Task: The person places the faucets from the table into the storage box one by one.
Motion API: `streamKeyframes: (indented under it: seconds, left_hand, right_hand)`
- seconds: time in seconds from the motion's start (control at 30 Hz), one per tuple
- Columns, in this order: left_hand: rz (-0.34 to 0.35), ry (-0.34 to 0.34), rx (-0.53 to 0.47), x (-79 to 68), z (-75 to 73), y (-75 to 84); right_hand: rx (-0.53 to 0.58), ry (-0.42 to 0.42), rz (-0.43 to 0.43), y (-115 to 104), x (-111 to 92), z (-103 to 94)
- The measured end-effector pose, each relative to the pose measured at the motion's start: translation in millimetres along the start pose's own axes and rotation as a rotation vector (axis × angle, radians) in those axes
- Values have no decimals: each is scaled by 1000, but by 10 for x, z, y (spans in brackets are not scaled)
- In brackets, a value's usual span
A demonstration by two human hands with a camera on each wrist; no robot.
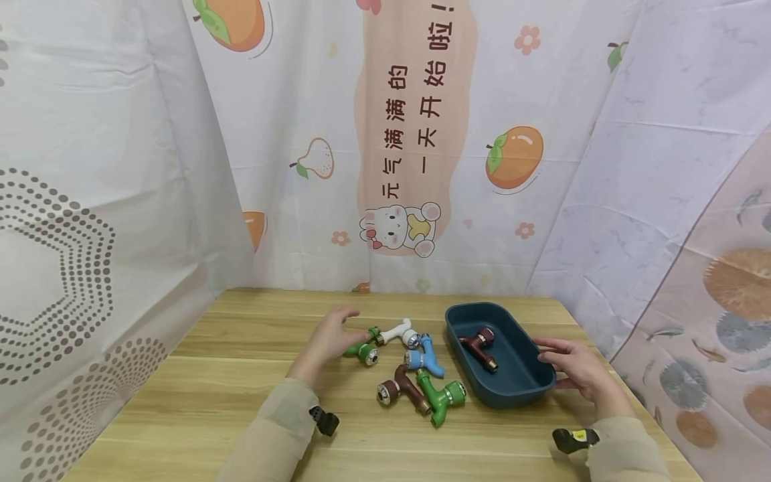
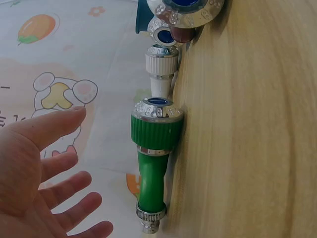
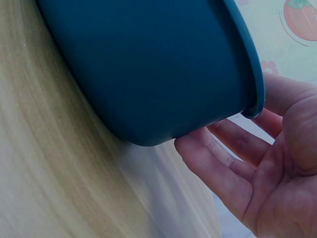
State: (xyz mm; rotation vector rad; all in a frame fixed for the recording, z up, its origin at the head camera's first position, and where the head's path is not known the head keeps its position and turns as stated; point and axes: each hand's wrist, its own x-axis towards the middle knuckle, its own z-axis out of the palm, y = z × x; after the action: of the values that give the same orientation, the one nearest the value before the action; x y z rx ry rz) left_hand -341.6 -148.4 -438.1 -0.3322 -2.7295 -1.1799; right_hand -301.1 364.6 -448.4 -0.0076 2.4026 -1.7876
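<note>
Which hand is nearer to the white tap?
Left. The left hand is beside the green tap next to the white tap; the right hand is across the blue basin from it.

On the white fruit-printed fabric curtain [image 1: 325, 94], a peach-coloured printed panel [image 1: 412, 127] carries brown Chinese characters turned sideways in two lines: "元气满满的" and "一天开始啦!". A small yellow label [image 1: 579, 435] on the black plastic wrist device [image 1: 564, 441] at lower right is too small to read. Raised marks on the silver-coloured cap [image 2: 143, 112] of the green ribbed plastic tap [image 2: 152, 173] are illegible.
</note>
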Motion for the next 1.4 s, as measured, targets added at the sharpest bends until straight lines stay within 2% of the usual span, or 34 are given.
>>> streamKeyframes:
  seconds: [0.37,0.73,1.23,1.4]
  left_hand:
    - [-24,-33,-8,-20,6,-124]
    - [-84,-73,-53,-36,11,-217]
    - [-96,-98,-40,-64,18,-247]
    - [-81,-112,-31,-68,40,-266]
  right_hand:
    - [-5,-7,-3,2,-3,1]
    - [4,-10,-7,-11,-8,4]
    - [-4,-20,-18,-12,-14,-3]
    - [2,-8,-14,-3,-4,0]
